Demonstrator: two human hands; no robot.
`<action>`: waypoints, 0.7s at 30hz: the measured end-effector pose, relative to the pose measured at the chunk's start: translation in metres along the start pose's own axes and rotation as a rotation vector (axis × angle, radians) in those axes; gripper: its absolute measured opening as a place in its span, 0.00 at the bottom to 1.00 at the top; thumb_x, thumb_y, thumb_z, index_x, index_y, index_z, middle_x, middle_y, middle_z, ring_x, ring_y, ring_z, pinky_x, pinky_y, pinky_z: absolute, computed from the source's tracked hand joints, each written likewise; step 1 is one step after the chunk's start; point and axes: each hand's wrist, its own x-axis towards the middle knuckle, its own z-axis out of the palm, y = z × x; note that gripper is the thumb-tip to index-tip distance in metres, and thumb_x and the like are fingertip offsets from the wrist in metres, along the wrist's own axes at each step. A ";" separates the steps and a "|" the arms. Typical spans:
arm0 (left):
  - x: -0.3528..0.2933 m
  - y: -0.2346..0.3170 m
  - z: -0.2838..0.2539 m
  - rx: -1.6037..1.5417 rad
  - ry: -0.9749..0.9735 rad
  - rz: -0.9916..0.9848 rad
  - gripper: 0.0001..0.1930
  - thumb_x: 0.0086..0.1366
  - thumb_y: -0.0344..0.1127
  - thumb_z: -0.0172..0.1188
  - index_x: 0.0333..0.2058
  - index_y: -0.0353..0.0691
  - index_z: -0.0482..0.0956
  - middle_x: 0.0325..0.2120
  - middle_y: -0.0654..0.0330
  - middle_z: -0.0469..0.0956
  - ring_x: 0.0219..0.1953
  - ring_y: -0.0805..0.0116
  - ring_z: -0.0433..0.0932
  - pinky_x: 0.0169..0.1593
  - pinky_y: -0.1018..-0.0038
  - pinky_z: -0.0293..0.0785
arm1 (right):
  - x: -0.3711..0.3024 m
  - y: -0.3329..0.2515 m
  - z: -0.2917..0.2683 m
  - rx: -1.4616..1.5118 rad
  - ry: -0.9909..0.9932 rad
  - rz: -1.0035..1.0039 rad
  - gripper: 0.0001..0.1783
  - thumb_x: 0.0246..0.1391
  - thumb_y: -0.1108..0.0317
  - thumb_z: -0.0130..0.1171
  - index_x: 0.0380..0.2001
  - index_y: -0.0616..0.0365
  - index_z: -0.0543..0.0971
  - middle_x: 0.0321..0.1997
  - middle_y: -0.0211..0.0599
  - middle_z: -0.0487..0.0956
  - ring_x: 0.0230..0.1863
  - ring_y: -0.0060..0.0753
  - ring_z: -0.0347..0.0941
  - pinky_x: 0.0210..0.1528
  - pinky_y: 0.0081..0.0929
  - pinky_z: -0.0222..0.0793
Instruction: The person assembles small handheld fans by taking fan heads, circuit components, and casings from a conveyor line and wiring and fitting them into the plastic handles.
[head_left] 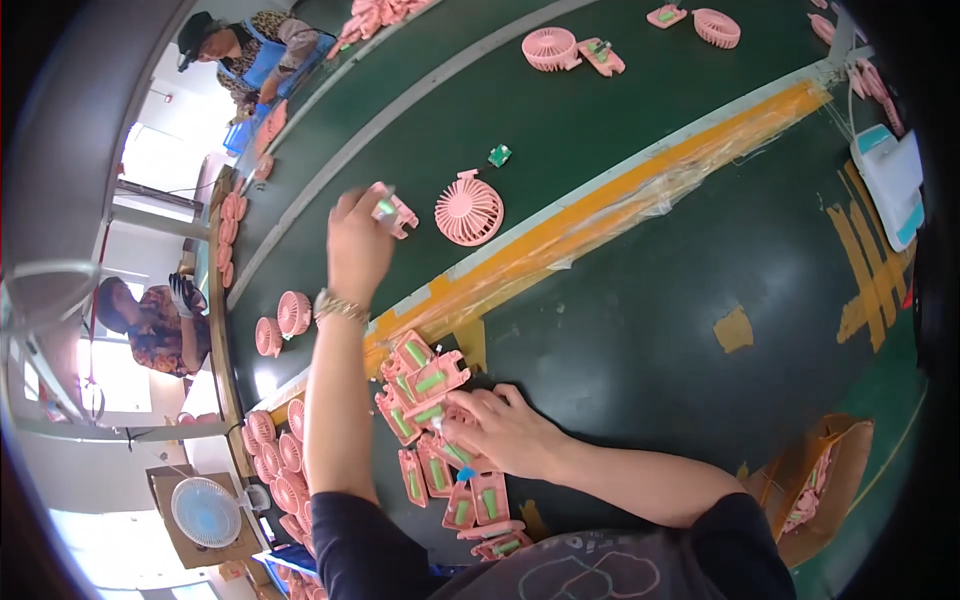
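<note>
Over the belt, my left hand (358,248) is closed on a pink handle shell (402,218) with a green cell in it; the fingers are slightly blurred. Just right of it lies a round pink fan head (469,212), with a small green circuit board (499,155) beyond. My right hand (510,435) rests at a heap of pink handle shells (430,380) on the near dark surface. Its fingers are bent around a pink handle shell at the heap's edge, partly hidden under them. Several shells hold green cells. A small blue piece (466,474) sticks out below that hand.
A taped yellow divider (600,225) runs between belt and near surface. Pink fan heads (290,490) are stacked at the left. Farther up the belt lie another fan head (550,48) and shell. A cardboard box (840,470) stands right. Two people work at the left.
</note>
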 end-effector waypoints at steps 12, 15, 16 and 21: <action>0.054 0.071 0.061 -0.253 -0.044 -0.064 0.12 0.64 0.39 0.60 0.39 0.36 0.78 0.31 0.50 0.83 0.31 0.54 0.83 0.35 0.66 0.78 | 0.008 0.005 0.002 0.155 0.095 0.088 0.28 0.46 0.66 0.64 0.51 0.59 0.71 0.37 0.36 0.70 0.40 0.36 0.68 0.41 0.34 0.64; 0.016 0.070 -0.004 -0.923 0.027 -0.158 0.09 0.70 0.32 0.54 0.43 0.31 0.74 0.35 0.55 0.82 0.34 0.73 0.80 0.40 0.75 0.77 | 0.004 0.009 -0.003 0.023 0.025 0.132 0.29 0.44 0.65 0.66 0.49 0.60 0.68 0.31 0.40 0.72 0.33 0.45 0.72 0.40 0.39 0.65; -0.003 0.067 -0.025 -0.985 0.106 -0.164 0.10 0.70 0.32 0.55 0.44 0.31 0.74 0.34 0.56 0.82 0.33 0.73 0.79 0.41 0.76 0.77 | 0.006 0.008 -0.009 0.073 -0.020 0.175 0.29 0.45 0.65 0.66 0.49 0.59 0.66 0.31 0.43 0.75 0.34 0.46 0.74 0.41 0.39 0.67; -0.101 0.100 -0.123 -1.057 0.437 -0.142 0.10 0.70 0.31 0.54 0.45 0.30 0.73 0.35 0.53 0.82 0.31 0.73 0.79 0.33 0.78 0.75 | -0.020 -0.010 -0.073 0.007 -0.137 0.454 0.25 0.52 0.69 0.59 0.53 0.59 0.64 0.35 0.54 0.78 0.34 0.56 0.78 0.36 0.47 0.76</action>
